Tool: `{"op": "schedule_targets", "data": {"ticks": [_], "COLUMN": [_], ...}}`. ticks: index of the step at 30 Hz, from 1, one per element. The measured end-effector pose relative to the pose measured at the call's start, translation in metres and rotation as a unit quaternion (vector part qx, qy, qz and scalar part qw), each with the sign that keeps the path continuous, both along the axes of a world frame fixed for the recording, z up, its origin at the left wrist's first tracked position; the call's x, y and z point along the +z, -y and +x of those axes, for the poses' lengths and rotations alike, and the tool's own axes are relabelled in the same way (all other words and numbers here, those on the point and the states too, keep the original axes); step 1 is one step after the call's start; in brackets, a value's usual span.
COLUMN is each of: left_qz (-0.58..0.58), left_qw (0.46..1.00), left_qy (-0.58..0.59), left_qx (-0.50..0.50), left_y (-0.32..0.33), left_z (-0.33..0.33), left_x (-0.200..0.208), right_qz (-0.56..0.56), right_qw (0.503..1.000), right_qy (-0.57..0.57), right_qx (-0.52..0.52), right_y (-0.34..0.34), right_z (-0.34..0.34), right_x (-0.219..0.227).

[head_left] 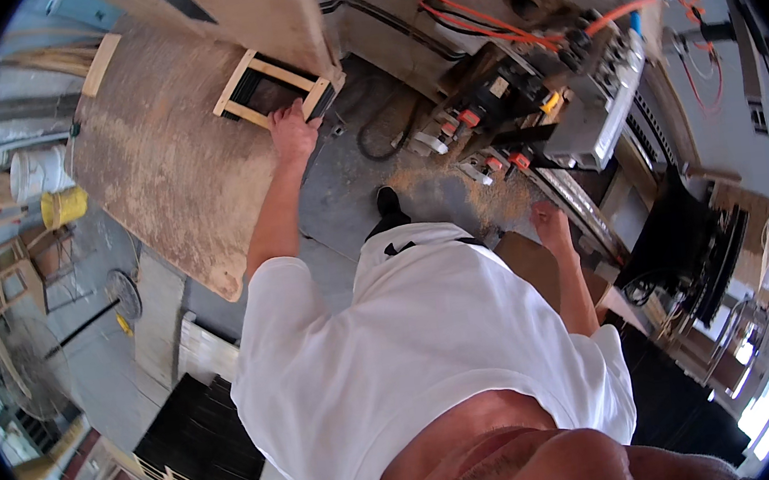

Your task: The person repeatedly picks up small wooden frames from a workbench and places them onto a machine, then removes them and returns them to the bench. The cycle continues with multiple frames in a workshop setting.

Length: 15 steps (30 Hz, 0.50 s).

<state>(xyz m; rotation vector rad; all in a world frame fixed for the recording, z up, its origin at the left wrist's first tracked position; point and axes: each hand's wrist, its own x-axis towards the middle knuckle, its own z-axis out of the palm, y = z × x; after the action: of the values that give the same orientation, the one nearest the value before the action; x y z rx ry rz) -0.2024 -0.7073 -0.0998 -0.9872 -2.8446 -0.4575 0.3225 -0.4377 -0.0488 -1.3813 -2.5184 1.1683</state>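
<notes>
A small rectangular frame of pale wood strips with black sides [265, 118] lies on the big brown worktable [159, 142], at its far right edge. My left hand [294, 132] grips the near strip of this frame close to its right corner, with the fingers bent over the wood. Down on the right, my right hand [550, 223] is held low beside the long metal rail [578, 206] of a machine. Its fingers look curled, and what they hold, if anything, is hidden.
Right of the table stands a machine with black motors [500, 92], orange hoses and a metal housing [601, 114]. Sawdust [497, 193] covers the floor before it. A tall wooden panel [277, 17] rises behind the frame. White [33, 174] and yellow buckets [64, 207] stand left; stacked black pieces [200, 428] lie behind me.
</notes>
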Motion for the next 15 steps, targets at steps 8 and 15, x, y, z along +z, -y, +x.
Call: {"op": "schedule_targets", "data": {"ticks": [8,15], "left_qz": [0.036,-0.010], "left_qw": [0.998,0.998], "left_qy": [0.053,-0.055], "left_qx": [-0.022,0.018], "left_y": [-0.008,-0.059], "left_z": [-0.052,-0.045], "left_x": [-0.039,-0.043], "right_qz": [0.062,0.436], "right_qw": [0.990,0.897], "right_qy": [0.122,0.068], "right_qx": [-0.030,-0.018], "right_y": [0.007,-0.041], "right_z": [-0.013,0.040], "right_x": [0.066,0.259]}}
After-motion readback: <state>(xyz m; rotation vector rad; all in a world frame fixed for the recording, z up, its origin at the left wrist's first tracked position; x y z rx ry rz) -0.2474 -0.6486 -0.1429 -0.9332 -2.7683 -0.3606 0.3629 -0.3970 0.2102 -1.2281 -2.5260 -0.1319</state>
